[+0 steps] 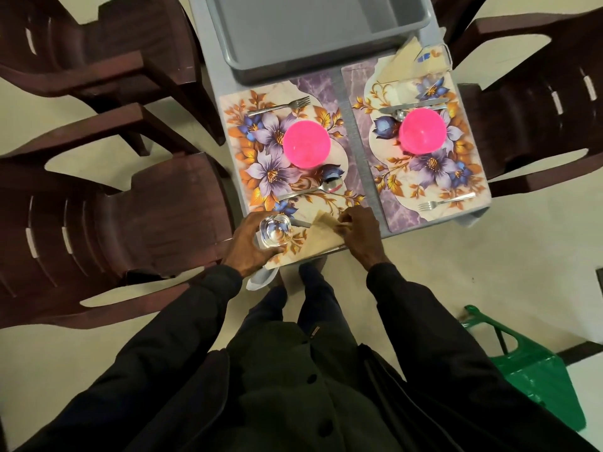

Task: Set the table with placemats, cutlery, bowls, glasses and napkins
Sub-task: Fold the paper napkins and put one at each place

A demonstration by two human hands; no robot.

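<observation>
napkin [321,234]: we see it folded at the near edge of the left placemat [238,148], right hand [360,233] pinching its right corner | glass [275,230]: just left of it, left hand [251,246] fingers curled round it | beyond: spoon [323,187], pink bowl [306,144], fork [280,106] | far end: grey tub [313,37]

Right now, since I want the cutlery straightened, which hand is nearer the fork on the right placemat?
Right. The right hand pinches the napkin, left of the fork; the left hand grips the glass farther left, beyond the napkin.
</observation>
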